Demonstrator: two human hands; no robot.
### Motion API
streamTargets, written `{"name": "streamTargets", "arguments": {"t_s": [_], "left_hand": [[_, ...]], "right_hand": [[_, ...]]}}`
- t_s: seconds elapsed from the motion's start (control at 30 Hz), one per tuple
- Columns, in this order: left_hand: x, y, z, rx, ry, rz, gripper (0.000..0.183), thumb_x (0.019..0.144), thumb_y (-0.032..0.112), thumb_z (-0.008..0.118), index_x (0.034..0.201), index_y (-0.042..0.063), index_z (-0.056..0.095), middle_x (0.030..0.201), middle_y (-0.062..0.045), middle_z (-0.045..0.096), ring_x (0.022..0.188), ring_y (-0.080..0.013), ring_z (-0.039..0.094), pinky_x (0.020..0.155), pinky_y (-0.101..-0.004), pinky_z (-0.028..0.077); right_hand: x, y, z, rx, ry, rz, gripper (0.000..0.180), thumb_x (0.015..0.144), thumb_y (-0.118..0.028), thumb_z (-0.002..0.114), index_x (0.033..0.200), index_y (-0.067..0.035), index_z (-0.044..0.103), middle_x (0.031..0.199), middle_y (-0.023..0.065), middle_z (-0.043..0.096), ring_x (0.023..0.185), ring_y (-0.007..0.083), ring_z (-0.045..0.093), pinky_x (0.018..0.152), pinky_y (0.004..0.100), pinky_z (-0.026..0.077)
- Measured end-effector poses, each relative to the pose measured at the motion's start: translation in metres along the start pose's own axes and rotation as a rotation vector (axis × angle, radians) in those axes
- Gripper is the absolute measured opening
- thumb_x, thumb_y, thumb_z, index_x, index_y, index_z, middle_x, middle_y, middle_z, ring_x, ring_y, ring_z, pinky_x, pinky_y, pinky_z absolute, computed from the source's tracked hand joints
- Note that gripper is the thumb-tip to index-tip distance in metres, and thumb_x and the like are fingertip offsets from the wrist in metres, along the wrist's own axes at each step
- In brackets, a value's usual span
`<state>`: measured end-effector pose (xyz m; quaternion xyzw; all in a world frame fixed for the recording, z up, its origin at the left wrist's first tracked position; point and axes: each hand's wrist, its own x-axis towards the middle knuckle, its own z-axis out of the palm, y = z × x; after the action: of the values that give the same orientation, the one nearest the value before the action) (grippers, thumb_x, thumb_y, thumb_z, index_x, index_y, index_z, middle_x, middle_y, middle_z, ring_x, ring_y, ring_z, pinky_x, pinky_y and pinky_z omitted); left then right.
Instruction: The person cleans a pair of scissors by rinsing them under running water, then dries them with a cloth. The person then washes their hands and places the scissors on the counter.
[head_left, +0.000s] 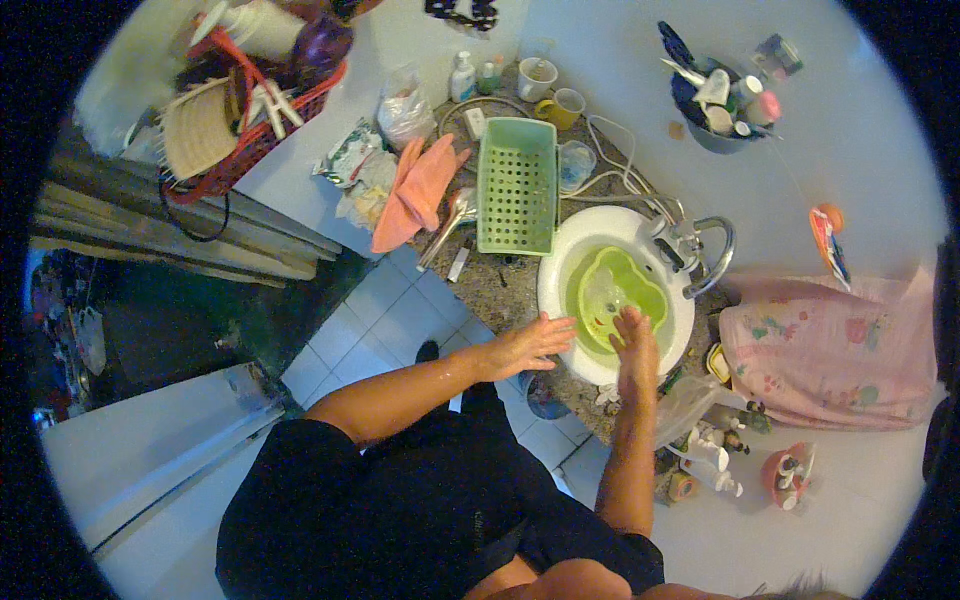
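Note:
A white oval washbasin (551, 307) is set into the speckled stone counter before me. Inside it sits a lime-green plastic tub (643, 289) with a wavy rim, which seems to hold water and some small things too blurred to name. My left hand (529, 349) is stretched over the basin's near left rim, fingers spread and holding nothing. Over the near right part, my right hand (637, 352) has its fingertips at the tub's edge; whether they touch it I cannot tell. A curved chrome faucet (724, 259) rises from the basin's far right side.
Left of the basin stands a green perforated plastic basket (517, 187). Beyond it are a coral cloth (420, 195), a yellow mug (568, 109) and a white cup (537, 79). A pink towel (832, 352) hangs at right, near several bottles (709, 450).

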<state>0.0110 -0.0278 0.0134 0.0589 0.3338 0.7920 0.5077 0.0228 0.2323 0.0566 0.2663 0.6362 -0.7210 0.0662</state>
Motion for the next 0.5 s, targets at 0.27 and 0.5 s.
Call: {"name": "streamTargets", "arguments": {"t_s": [0.27, 0.5], "left_hand": [[-0.133, 0.024, -0.066, 0.135, 0.153, -0.007, 0.087, 0.099, 0.075, 0.036, 0.165, 0.020, 0.021, 0.165, -0.013, 0.035, 0.152, -0.0324, 0.032, 0.121, -0.0556, 0.026], [-0.229, -0.008, -0.130, 0.343, 0.482, -0.149, 0.069, 0.101, 0.051, 0.059, 0.157, 0.014, 0.043, 0.157, -0.014, 0.047, 0.144, -0.0262, 0.045, 0.114, -0.0484, 0.038]], "right_hand": [[-0.003, 0.012, -0.025, 0.000, 0.132, -0.064, 0.052, 0.102, -0.035, 0.063, 0.142, -0.004, 0.055, 0.147, 0.0157, 0.057, 0.135, 0.0301, 0.054, 0.107, 0.0490, 0.046], [-0.043, 0.074, -0.021, -0.132, 0.372, -0.022, 0.060, 0.101, -0.030, 0.066, 0.148, 0.003, 0.046, 0.145, 0.0223, 0.056, 0.130, 0.0325, 0.058, 0.103, 0.0460, 0.051]]}}
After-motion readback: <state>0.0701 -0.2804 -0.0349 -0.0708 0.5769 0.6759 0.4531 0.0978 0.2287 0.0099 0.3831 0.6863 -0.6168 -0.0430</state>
